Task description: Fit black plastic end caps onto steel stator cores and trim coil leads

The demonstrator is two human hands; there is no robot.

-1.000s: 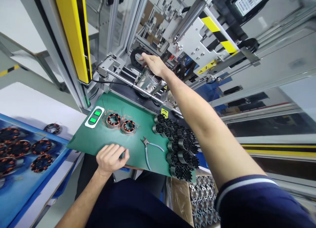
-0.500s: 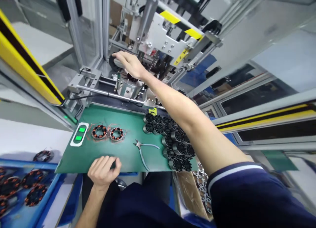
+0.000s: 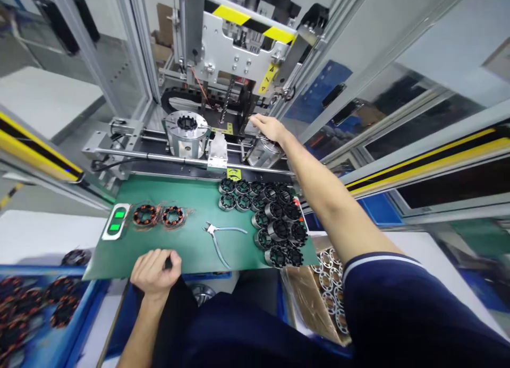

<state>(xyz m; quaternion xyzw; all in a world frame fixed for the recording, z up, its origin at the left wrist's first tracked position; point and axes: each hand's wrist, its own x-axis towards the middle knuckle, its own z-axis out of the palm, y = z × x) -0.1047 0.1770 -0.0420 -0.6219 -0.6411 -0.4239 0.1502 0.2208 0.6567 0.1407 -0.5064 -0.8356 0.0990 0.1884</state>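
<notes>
We found the right hand at the right fixture, its grip hidden; the left hand was curled, any hold unclear. We judged level, gentle handling best.

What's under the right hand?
Under the right hand: a metal fixture. Its side shows; the hand covers much of its top, so whatever sits inside can't be made out.

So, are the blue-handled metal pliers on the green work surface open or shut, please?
The blue-handled metal pliers are open: their handles spread wide apart and their jaw tips are parted.
</notes>
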